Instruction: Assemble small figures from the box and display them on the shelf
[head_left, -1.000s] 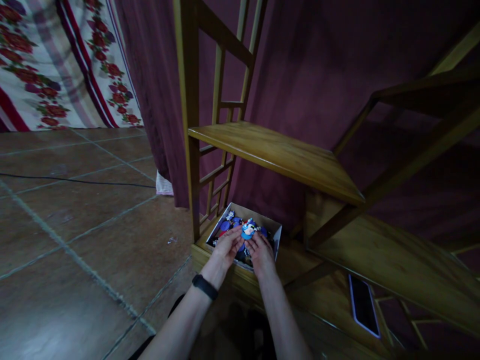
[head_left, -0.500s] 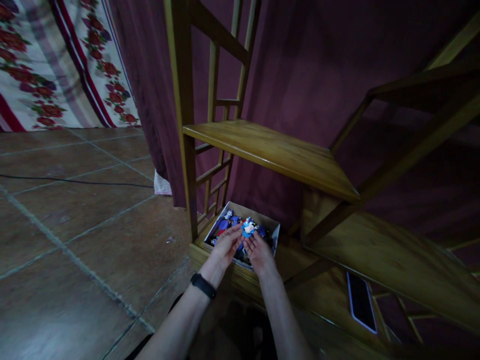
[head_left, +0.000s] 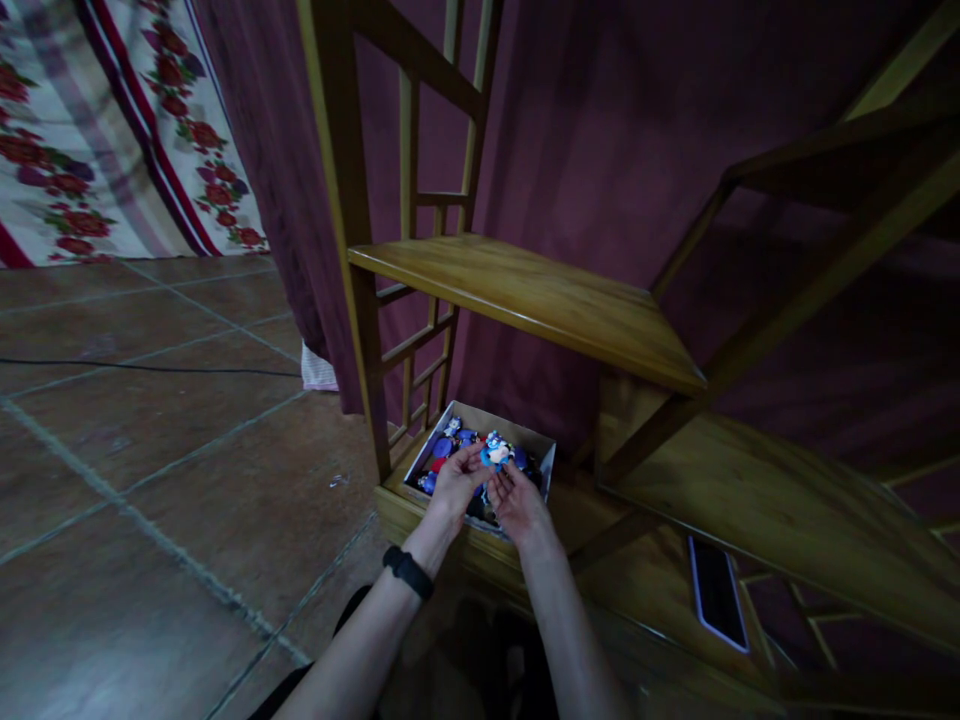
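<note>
A small blue-and-white toy figurine is held between my two hands, just above an open cardboard box. My left hand grips its left side with the fingertips, and a black band circles that wrist. From the right, my right hand pinches the figurine's lower edge, fingers curled under it. The box stands on the low wooden shelf and contains several small figures in blue, purple, red and white. My hands cover part of the box's front and some of its contents.
A wooden shelf board juts out above and behind the box. The slatted shelf upright rises at its left. To the right, a phone lies on the lower board. A black cable crosses the tiled floor.
The view has shifted slightly, so the shelf sits a little further left. Both hands still hold the figurine over the box, and its top appears tilted a little differently.
</note>
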